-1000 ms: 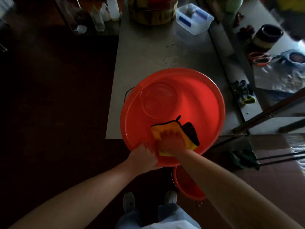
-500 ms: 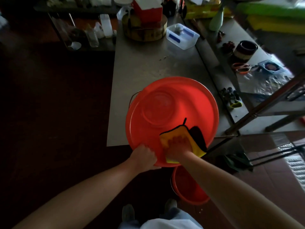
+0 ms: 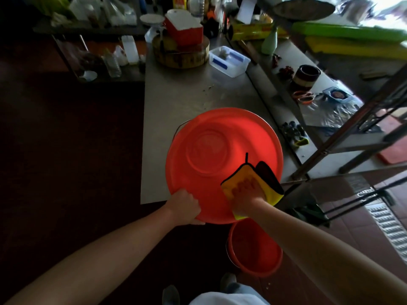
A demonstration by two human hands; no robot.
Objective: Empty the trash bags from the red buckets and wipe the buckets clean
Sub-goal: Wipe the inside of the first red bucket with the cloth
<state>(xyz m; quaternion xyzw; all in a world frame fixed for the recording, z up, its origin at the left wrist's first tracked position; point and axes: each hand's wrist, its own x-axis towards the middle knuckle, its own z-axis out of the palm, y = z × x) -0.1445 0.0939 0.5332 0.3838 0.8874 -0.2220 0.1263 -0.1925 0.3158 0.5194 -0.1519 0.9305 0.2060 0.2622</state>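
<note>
**Wiping step, seen from above.** Nearest you, a second bucket (image 3: 255, 249) stands upright on the floor by your feet; no bag shows in it. Just above it, your left hand (image 3: 184, 204) curls round the near rim of the bucket (image 3: 209, 150) being cleaned. This bucket lies tipped at the edge of the steel table (image 3: 176, 95), its mouth apparently toward you and its round base farther off. Your right hand (image 3: 246, 194) lies flat, fingers spread, pressing a yellow cloth (image 3: 240, 172) against the red wall beside the near right rim. A corner of the cloth hangs over the rim under your wrist.

To do this well:
- Hold the rim firmly so the bucket cannot roll or slide off the table edge.
- Press with the whole palm.
- Work in overlapping arcs from rim to base ring, turning the bucket with the left hand to bring unwiped wall under the cloth.

Beyond, a clear tub (image 3: 229, 62) and a chopping block (image 3: 180, 53) sit well apart from the work.
</note>
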